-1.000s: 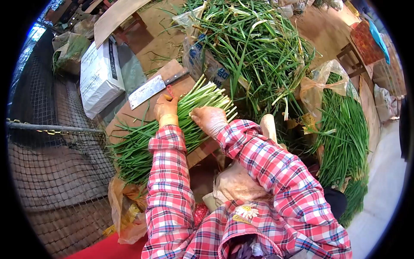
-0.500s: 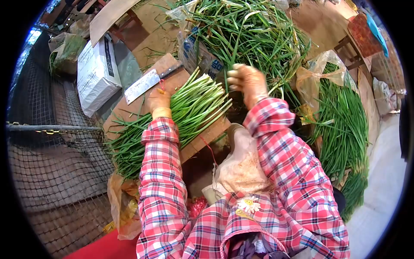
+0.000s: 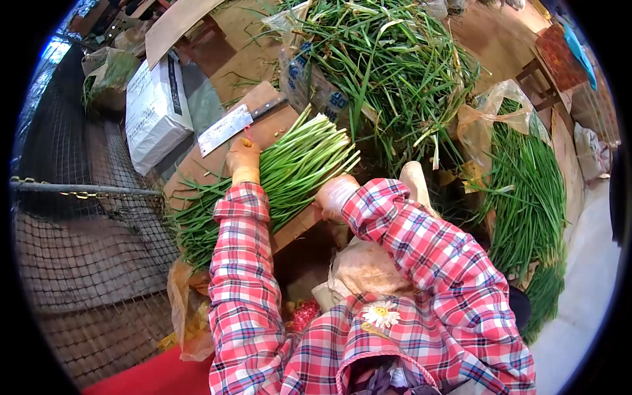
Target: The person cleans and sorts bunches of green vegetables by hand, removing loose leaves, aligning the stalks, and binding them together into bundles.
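A thick bundle of green chives (image 3: 303,168) lies across a wooden board (image 3: 276,125), pale cut ends towards the upper right. My left hand (image 3: 243,158) is closed at the far side of the bundle, holding the chives down. By its fingertips runs a bit of red string (image 3: 247,131). Just beyond lies a cleaver (image 3: 226,130), its dark handle pointing up and right. My right hand (image 3: 337,195) is at the board's near right edge, below the cut ends. Its fingers are curled, and what they hold, if anything, is hidden.
A large heap of loose leaves and trimmings (image 3: 388,72) lies ahead on the right. More chives (image 3: 526,191) fill an open plastic bag (image 3: 474,128) at right. A white wrapped box (image 3: 155,108) stands beyond the board, left of a small stool (image 3: 553,66). Black netting (image 3: 85,263) hangs at left.
My right hand has come down and left from the trimmings heap to the board's near edge. My left hand stays on the chives. The whole view has shifted slightly.
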Demonstrator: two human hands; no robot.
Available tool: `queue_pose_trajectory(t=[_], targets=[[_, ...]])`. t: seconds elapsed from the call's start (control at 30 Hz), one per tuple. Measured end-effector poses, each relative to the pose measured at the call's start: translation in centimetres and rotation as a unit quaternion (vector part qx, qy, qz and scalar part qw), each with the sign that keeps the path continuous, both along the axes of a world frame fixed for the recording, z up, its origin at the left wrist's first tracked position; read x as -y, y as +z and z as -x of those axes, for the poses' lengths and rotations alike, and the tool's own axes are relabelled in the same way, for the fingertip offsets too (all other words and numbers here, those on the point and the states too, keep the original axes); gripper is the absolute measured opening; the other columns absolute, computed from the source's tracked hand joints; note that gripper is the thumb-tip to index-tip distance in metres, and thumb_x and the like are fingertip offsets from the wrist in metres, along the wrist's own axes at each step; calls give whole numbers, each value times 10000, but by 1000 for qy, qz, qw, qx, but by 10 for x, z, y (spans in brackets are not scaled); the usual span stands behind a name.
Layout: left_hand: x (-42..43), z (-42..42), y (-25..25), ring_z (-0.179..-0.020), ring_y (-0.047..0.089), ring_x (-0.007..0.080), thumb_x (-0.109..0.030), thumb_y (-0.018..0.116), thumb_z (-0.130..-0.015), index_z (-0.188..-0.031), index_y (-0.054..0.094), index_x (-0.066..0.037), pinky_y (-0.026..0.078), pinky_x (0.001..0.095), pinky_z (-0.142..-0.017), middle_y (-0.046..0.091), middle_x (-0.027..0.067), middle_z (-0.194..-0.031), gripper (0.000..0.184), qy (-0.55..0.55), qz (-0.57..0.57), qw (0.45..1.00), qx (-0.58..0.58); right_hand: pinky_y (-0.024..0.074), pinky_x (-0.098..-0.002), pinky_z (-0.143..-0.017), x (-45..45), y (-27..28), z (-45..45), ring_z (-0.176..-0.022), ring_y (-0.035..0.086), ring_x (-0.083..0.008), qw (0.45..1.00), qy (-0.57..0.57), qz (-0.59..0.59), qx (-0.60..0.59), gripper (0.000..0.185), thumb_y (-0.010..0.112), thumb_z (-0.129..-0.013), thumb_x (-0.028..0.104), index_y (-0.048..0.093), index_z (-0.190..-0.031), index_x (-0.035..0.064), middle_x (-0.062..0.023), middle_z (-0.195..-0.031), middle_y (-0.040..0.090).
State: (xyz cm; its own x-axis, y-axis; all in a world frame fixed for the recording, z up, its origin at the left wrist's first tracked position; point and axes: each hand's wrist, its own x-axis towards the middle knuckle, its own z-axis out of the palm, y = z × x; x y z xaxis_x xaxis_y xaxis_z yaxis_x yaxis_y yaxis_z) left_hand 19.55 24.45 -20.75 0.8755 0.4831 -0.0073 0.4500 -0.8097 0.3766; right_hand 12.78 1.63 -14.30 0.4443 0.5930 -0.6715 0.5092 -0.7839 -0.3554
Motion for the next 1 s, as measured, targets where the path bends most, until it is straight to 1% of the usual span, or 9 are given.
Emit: queue_pose_trajectory(t=[0.07,0.17,0.33,0.47,0.57,0.8,0.83,0.9,1.0], targets=[[-1,1,-4,-750,632,335,-269,619,-711,-735,642,-98,494,414,-710,643,171,-774,175,-6,8,1000,2,486,-370,-756,1,-3,-1,-835,623,-278,999,-8,-38,1,283,580,-766,319,658,-964,133,-116,-870,652],[6,3,5,-740,631,339,-270,618,-720,-729,634,-102,493,426,-696,641,169,-759,169,3,32,999,7,476,-406,-750,2,27,-10,-869,618,-275,944,-257,-189,83,277,612,-778,289,619,-996,119,-134,-866,640],[15,37,35,-829,614,349,-231,573,-806,-978,602,-63,479,419,-736,641,181,-870,243,-140,71,980,120,477,-387,-725,-29,0,-24,-823,606,-279,949,-143,-202,194,241,602,-783,300,633,-967,146,-90,-894,625],[18,75,53,-1190,410,388,-354,723,-691,-1323,360,-69,325,473,-973,443,216,-1281,783,-299,166,940,18,476,-398,-728,-25,-14,-27,-829,604,-287,916,-206,-274,208,203,584,-783,288,662,-889,132,-106,-873,613],[45,100,58,-1331,96,439,-508,829,-376,-1419,74,-61,117,589,-1040,144,210,-1450,1363,-340,-51,934,-95,473,-383,-734,-20,-20,-30,-812,611,-290,855,-372,-356,65,243,605,-769,326,674,-846,106,-134,-836,631],[45,95,20,-1299,199,394,-542,784,-472,-1384,188,-70,195,530,-1028,238,149,-1413,1188,-333,-93,938,-42,499,-265,-629,-12,16,-18,-684,607,-124,730,-402,-511,-208,278,655,-803,297,660,-865,26,-52,-773,646],[46,92,15,-1256,259,355,-496,812,-451,-1375,205,-77,230,494,-1014,284,131,-1357,1182,-323,59,944,-39,498,-253,-625,-12,15,-17,-681,606,-123,696,-368,-597,-152,291,651,-802,307,656,-867,23,-62,-773,644],[51,94,19,-1210,330,302,-405,851,-424,-1354,238,-64,276,449,-995,347,117,-1290,1165,-347,-89,933,18,495,-237,-605,4,39,-14,-670,601,-115,605,-452,-595,-276,268,639,-812,284,659,-894,29,-59,-758,643],[57,92,23,-1306,224,328,-433,819,-490,-1380,165,-26,210,466,-1052,224,156,-1421,1177,-317,-168,933,-32,491,-256,-644,51,51,-17,-732,605,-135,538,-435,-685,-227,438,655,-797,303,561,-1132,36,-77,-873,641]])
